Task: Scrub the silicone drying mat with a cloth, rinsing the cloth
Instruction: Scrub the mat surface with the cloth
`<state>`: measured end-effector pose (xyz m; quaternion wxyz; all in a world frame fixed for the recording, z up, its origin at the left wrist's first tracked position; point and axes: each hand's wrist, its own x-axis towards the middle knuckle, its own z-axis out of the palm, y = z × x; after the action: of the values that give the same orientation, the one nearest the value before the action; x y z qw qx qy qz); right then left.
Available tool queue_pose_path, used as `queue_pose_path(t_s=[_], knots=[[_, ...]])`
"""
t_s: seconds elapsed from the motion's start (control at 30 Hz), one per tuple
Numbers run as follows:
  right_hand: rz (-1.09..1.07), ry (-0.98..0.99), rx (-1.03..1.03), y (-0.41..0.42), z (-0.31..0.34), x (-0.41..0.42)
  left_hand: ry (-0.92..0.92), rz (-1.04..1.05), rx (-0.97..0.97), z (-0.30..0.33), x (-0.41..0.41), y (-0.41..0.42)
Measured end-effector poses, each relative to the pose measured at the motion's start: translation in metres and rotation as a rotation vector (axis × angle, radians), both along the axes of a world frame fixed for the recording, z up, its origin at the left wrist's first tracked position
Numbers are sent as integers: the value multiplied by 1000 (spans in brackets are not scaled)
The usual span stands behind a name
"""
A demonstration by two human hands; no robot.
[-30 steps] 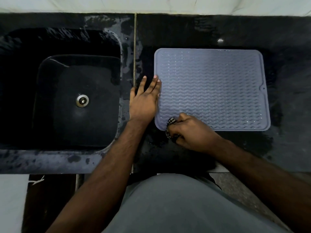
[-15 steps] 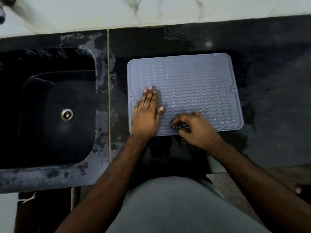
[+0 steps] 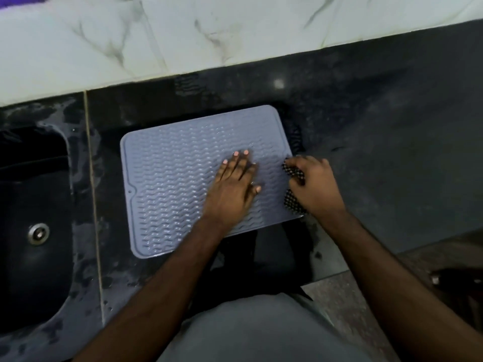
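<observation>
grey silicone drying mat (image 3: 177, 184) lies flat on the dark wet counter (image 3: 379, 152), just right of the black sink (image 3: 31, 231). wavy ridges across its face, small notch on the left rim. left hand (image 3: 234, 185) rests palm down on the mat's right half, fingers straight and spread, an open grip holding nothing. right hand (image 3: 315, 185) at the mat's right edge, fingers curled round a black-and-white checked cloth (image 3: 294, 198), which sits bunched against the mat. pale marbled wall tile (image 3: 209, 35) behind the counter.

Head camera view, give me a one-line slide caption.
Left hand presses the grey mat flat while right hand scrubs its edge with a checked cloth.
</observation>
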<state>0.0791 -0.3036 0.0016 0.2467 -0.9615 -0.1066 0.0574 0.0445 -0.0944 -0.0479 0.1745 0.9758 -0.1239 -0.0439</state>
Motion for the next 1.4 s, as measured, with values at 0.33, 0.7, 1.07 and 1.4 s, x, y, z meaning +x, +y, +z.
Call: queue_pose_path(t_s=[0.33,0.7,1.07,1.4], knots=[[79,3,-166,9,-28,31,65,53,138,-19,37,-38],[106,109,-382,-12,-21,-18,-22,77,135,-33,37,-38],[-52,188,-434,-4,-2,-69,-31,82,116,-35,34,-38],[-131,316,-306,0,14,-73,-24,71,120,-34,35,-37]])
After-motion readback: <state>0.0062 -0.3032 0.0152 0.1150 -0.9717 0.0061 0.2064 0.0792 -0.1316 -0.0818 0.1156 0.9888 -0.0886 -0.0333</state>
